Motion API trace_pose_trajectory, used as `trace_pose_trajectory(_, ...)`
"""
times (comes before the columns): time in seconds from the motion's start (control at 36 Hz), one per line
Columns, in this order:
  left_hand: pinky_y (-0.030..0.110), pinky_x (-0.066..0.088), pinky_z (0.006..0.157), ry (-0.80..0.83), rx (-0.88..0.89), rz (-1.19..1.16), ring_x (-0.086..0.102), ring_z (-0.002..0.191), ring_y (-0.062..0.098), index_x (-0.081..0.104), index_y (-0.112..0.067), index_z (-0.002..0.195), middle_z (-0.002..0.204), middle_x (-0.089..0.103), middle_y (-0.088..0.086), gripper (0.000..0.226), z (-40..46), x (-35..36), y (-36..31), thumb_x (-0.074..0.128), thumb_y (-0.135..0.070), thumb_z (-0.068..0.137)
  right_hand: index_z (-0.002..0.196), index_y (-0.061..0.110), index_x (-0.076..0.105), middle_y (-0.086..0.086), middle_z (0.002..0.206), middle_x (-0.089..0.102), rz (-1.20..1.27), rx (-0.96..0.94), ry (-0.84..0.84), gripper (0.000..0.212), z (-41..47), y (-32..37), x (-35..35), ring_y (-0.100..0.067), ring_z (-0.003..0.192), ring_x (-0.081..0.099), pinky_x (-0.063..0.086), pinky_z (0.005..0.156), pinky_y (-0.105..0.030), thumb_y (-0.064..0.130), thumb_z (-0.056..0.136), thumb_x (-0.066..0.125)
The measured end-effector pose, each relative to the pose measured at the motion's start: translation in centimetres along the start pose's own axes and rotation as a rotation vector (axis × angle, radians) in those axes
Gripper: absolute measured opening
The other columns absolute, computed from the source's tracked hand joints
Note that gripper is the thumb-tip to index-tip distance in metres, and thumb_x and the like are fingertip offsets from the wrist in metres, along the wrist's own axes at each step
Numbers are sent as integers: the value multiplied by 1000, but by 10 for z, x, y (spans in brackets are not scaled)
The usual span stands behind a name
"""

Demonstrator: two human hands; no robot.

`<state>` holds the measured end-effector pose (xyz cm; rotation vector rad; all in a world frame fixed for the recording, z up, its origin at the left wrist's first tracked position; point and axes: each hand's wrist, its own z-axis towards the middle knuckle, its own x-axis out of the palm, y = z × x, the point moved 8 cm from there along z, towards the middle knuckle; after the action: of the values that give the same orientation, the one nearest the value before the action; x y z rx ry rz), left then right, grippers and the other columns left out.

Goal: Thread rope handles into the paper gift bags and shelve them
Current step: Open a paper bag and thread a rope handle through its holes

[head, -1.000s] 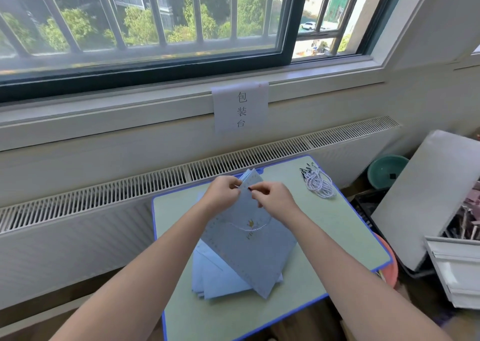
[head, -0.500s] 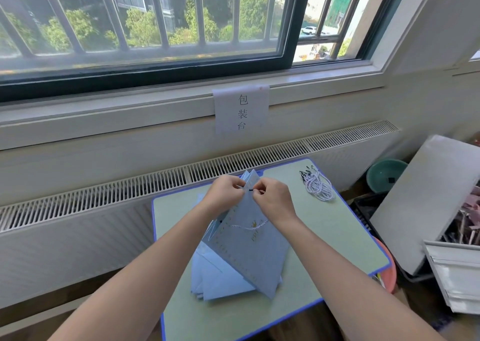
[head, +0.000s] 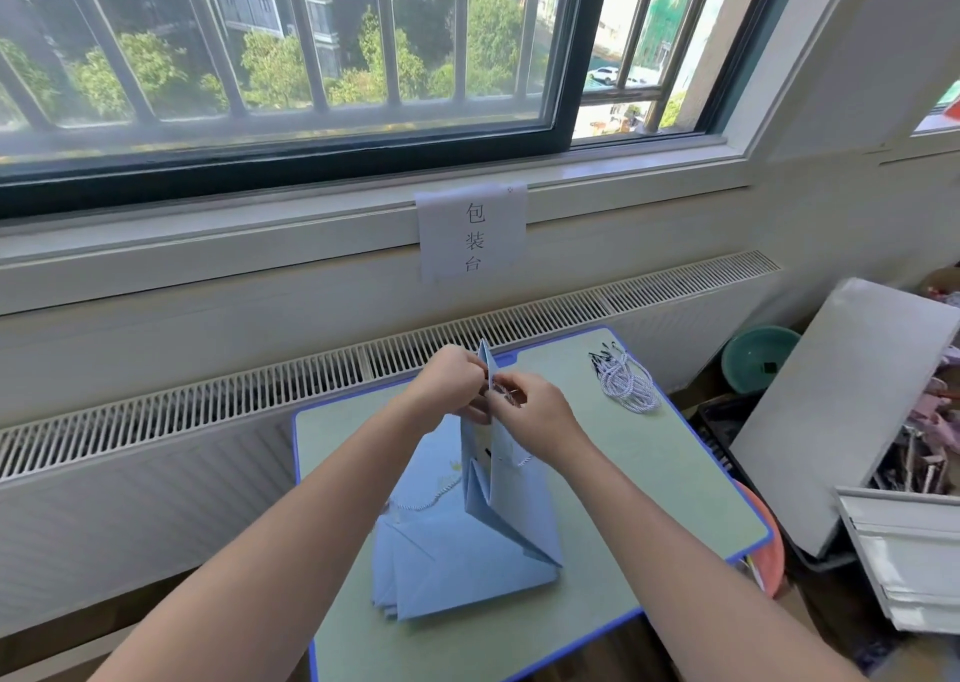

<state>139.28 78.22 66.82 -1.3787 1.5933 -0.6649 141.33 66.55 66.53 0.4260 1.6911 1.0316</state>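
Both hands meet at the top edge of a folded blue paper gift bag, pinching it from either side.

Left hand [head: 457, 382] curls on the far face of the gift bag [head: 501, 484], right hand [head: 530, 411] grips the near face with a twisted white rope [head: 426, 502] trailing below; forearms reach in straight from the bottom corners. That bag stands tilted on its edge, creased flat, over a stack of matching flat blue bags [head: 457, 572] on the pale green, blue-rimmed worktop [head: 649, 494]. Farther back right lies a loose bundle of white rope handles [head: 626, 388] with black tips. Beyond, a slatted radiator grille [head: 208, 401] and a paper sign [head: 471, 234].
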Motion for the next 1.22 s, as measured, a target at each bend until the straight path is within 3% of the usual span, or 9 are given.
trace_pose_trajectory(0.08,52,59,77,-35,-1,-19,71,85,39,67,14,95,93,70,30,35,2,-2,-5,34,14,83,106,23,69,0,99,65,10,-48,107,26,-1,7,3,-3,87,62,49,75,-20,39,86,69)
trace_pose_trajectory(0.17,45,60,77,-58,41,-19,72,80,34,69,6,87,93,71,29,36,2,3,-14,34,15,86,103,20,69,10,84,62,25,-96,88,18,-3,16,-6,6,77,60,47,71,-12,23,85,71)
trace_pose_trajectory(0.31,43,61,71,-83,155,327,72,75,31,69,-1,98,85,72,22,33,5,13,-30,38,6,88,111,11,69,4,84,59,-1,-50,5,24,-6,17,-24,-27,89,63,51,81,-39,11,88,61)
trace_pose_trajectory(0.42,41,59,68,-152,250,708,69,72,26,64,-14,84,71,65,7,25,5,16,-38,42,-8,94,121,20,67,-2,105,66,-50,-22,-26,39,-5,7,-29,-18,94,62,52,84,-32,7,87,52)
trace_pose_trajectory(0.69,27,27,47,-148,201,965,38,55,17,39,-15,67,64,40,0,23,9,23,-33,44,-9,88,93,17,68,-3,76,64,-64,81,-147,29,-2,-13,-56,-23,70,51,37,53,-21,1,83,45)
trace_pose_trajectory(0.89,26,20,45,10,226,1094,26,49,20,30,-10,55,54,27,4,33,7,29,-21,50,1,78,110,13,68,-2,92,69,-49,151,-185,37,3,-26,-77,-20,68,57,51,66,-31,1,86,43)
trace_pose_trajectory(1.0,37,46,78,43,400,1011,49,91,21,56,-1,65,93,48,5,29,18,30,-21,47,-2,92,106,15,69,-1,86,68,-72,141,-180,37,8,-23,-78,-20,68,55,46,63,-29,2,85,42)
trace_pose_trajectory(1.14,29,24,117,1,715,1013,33,139,23,64,-6,124,136,55,6,51,-1,29,-43,37,17,87,101,11,70,-4,72,60,-91,66,-171,38,16,-4,-83,-15,60,44,34,56,-29,-4,83,40)
trace_pose_trajectory(1.22,38,29,116,-57,899,1050,41,137,27,70,-12,117,126,64,4,59,-9,19,-52,41,20,76,102,8,71,-15,83,66,-118,6,-122,38,22,7,-85,-15,63,42,32,56,-27,-4,84,39)
